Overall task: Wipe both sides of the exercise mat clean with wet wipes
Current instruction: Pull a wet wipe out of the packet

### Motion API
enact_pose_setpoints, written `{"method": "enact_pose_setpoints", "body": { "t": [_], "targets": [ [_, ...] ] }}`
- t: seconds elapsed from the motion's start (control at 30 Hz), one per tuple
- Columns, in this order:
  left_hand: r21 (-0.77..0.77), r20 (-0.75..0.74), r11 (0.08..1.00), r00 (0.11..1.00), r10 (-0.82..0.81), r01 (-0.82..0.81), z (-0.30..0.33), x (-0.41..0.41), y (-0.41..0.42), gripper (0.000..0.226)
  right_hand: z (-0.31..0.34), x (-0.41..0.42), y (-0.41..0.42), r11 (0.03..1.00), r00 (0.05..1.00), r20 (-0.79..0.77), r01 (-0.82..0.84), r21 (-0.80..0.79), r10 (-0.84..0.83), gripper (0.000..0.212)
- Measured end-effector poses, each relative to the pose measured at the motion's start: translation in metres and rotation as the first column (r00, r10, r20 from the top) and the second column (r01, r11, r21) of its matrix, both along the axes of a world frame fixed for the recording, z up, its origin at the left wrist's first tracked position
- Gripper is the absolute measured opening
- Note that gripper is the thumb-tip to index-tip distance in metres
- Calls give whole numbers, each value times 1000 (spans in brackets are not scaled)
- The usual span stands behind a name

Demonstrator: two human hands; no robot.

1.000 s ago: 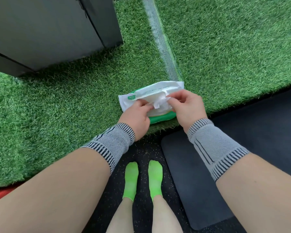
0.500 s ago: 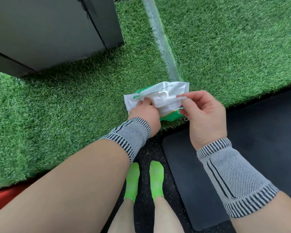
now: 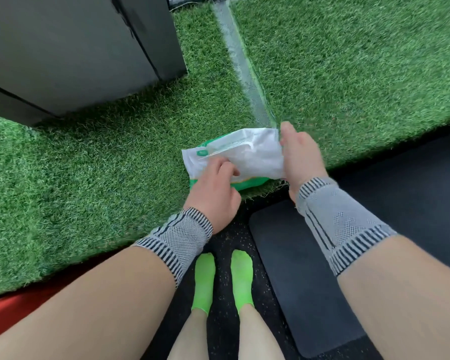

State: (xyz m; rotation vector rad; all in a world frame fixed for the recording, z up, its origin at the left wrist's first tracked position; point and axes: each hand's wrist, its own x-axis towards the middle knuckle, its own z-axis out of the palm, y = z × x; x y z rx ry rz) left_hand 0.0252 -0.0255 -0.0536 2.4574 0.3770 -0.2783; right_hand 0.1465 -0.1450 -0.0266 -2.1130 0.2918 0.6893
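Far left: grey cabinet (image 3: 70, 48) standing on the green turf (image 3: 89, 162); red strip of floor (image 3: 8, 313) at the lower-left edge.

Our left hand (image 3: 213, 188) is on the near-left part of the wet wipes pack (image 3: 239, 157), fingers curled down onto the wrapper. Looks like it's gripping or pinching the film, but we can't tell exactly what's between the fingertips. Striped grey wrist sleeve (image 3: 177, 240) on that arm.

The pack is white with green trim, lying at the near edge of the turf, just below the pale seam line (image 3: 242, 66).

Our right hand (image 3: 300, 154) is against the pack's right end, thumb up at the top corner, fingers wrapped around the side, holding it. Motion blur here.

Below: green socks (image 3: 224, 279) on black speckled floor (image 3: 226, 237).

Right: the dark exercise mat (image 3: 296, 281) is flat on the floor, its rounded corner just beside the socks, near the turf edge. Neither hand touches it.
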Motion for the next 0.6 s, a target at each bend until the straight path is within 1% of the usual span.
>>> {"method": "enact_pose_setpoints", "body": {
  "t": [0.03, 0.07, 0.13, 0.17, 0.23, 0.27, 0.3, 0.33, 0.37, 0.4, 0.43, 0.5, 0.57, 0.6],
  "targets": [
    [10, 40, 1000, 999, -6, 5, 0, 0, -1, 31, -2, -5, 1, 1000, 1000, -3, -25, -5, 25, 42],
    [19, 76, 1000, 997, -13, 12, 0, 1, -2, 33, -3, -10, 2, 996, 997, 10, -83, -22, 83, 43],
    [30, 97, 998, 994, -55, 52, -2, 4, -2, 44, -1, -14, 2, 958, 963, 42, -262, -117, 268, 42],
    [37, 72, 996, 994, -86, 83, -4, 5, -1, 49, -2, -15, 0, 908, 921, 52, -370, -197, 387, 41],
    [63, -29, 989, 991, -130, 132, -9, 7, 4, 54, 1, -13, 0, 741, 794, 6, -565, -363, 608, 38],
    [95, -84, 984, 986, -146, 154, -11, 6, 6, 56, 3, -11, -1, 706, 765, -15, -601, -376, 643, 36],
    [142, -132, 973, 977, -166, 184, -14, 6, 9, 58, 5, -10, -1, 756, 796, -1, -575, -313, 605, 31],
    [197, -171, 956, 968, -185, 218, -16, 6, 10, 59, 10, -10, -2, 866, 877, 22, -471, -167, 481, 22],
    [246, -197, 938, 960, -199, 245, -17, 6, 11, 60, 15, -9, -3, 957, 957, 35, -290, 25, 289, 12],
    [275, -218, 925, 954, -204, 261, -18, 7, 11, 62, 20, -8, -4, 977, 993, 46, -116, 178, 109, 13],
    [283, -240, 922, 950, -200, 265, -19, 10, 10, 62, 23, -9, -6, 961, 999, 51, -3, 277, -12, 22],
    [274, -281, 927, 943, -177, 256, -21, 16, 7, 60, 27, -14, -6, 877, 984, 2, 158, 453, -178, 29],
    [277, -307, 928, 938, -160, 249, -22, 24, 3, 58, 28, -20, -3, 725, 947, -123, 308, 616, -298, 30],
    [276, -317, 930, 936, -151, 244, -23, 27, 2, 58, 30, -21, -1, 661, 924, -178, 369, 653, -339, 29]
  ]
}}
